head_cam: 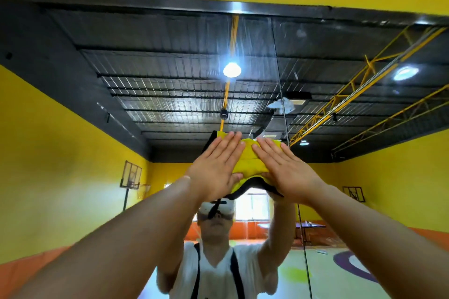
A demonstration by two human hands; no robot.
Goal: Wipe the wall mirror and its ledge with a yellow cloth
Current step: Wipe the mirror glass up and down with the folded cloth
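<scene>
As arms (136,233) stretch, left hand (215,167), right hand (284,170) flat on cloth (250,160)

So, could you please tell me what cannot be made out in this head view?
Ledge: nowhere in the head view.
Yellow cloth: head view, largely covered by the left hand and right hand pressing it.
Wall mirror behind the cloth: hidden, so its cleanliness cannot be told.
White patch: on glass or reflected, unclear.

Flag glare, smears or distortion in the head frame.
Head view: reflected lamp blooms on the mirror, with streaky glare around it; white smear near the vertical seam; wide-angle stretches the forearms at the bottom corners; left hand and right hand, flat on the yellow cloth, are sharp.
</scene>
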